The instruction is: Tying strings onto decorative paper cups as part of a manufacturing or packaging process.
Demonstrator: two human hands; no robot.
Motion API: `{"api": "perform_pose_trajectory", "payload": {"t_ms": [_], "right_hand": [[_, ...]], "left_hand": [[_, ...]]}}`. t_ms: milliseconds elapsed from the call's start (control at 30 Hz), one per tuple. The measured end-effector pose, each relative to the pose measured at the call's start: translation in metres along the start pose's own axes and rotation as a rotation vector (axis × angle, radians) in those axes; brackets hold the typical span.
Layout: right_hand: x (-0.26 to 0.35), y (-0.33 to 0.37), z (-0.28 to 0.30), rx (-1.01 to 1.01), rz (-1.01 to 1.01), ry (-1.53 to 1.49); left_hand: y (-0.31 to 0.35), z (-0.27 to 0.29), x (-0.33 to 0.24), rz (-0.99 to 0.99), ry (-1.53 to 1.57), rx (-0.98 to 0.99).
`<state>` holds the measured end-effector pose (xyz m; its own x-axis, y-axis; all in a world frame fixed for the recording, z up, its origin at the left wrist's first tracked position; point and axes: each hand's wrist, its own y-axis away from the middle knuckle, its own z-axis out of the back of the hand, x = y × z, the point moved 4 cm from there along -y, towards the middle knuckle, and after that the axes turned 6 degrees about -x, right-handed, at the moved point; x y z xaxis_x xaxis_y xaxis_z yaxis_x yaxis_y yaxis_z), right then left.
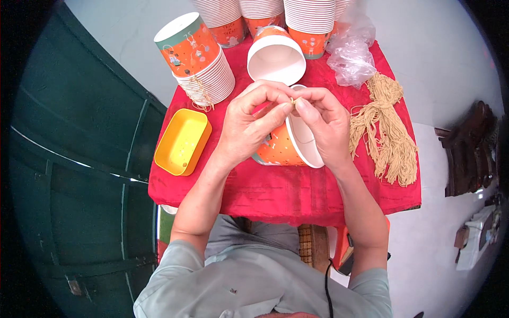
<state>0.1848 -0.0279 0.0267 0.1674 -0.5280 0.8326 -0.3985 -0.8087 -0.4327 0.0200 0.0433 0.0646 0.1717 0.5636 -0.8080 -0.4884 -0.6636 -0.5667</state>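
My left hand (252, 119) and my right hand (326, 124) meet above the middle of the table, thumbs and fingertips pinched together. Between them is a bit of thin tan cord (292, 100); how it is looped or tied is too small to tell. Just under my hands an orange paper bucket (283, 149) with a white inside lies on its side, its mouth turned to the right. A strand of cord seems to run down inside that mouth. My fingers hide the bucket's upper part. Beyond my hands a second bucket (275, 59) lies with its white mouth facing me.
A red cloth (254, 196) covers the table. At left stand a yellow tray (183, 143) and a bucket stack (199, 63) with cords hanging from it. More stacked buckets (310, 24) line the back. At right are a clear plastic bag (352, 55) and a tan cord bundle (389, 132).
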Motion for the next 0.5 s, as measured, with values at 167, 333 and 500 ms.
{"api": "perform_pose_trajectory", "payload": {"t_ms": [167,333,500], "right_hand": [[-0.005,0.000,0.001,0.011,-0.005,0.034],[-0.006,0.004,-0.005,0.004,-0.007,0.065],[0.006,0.004,-0.010,-0.041,0.273,0.365]], "left_hand": [[0.001,0.003,0.001,0.002,-0.004,-0.006],[0.002,0.007,0.009,0.092,0.127,-0.021],[0.003,0.011,0.016,0.108,0.193,-0.044]]}}
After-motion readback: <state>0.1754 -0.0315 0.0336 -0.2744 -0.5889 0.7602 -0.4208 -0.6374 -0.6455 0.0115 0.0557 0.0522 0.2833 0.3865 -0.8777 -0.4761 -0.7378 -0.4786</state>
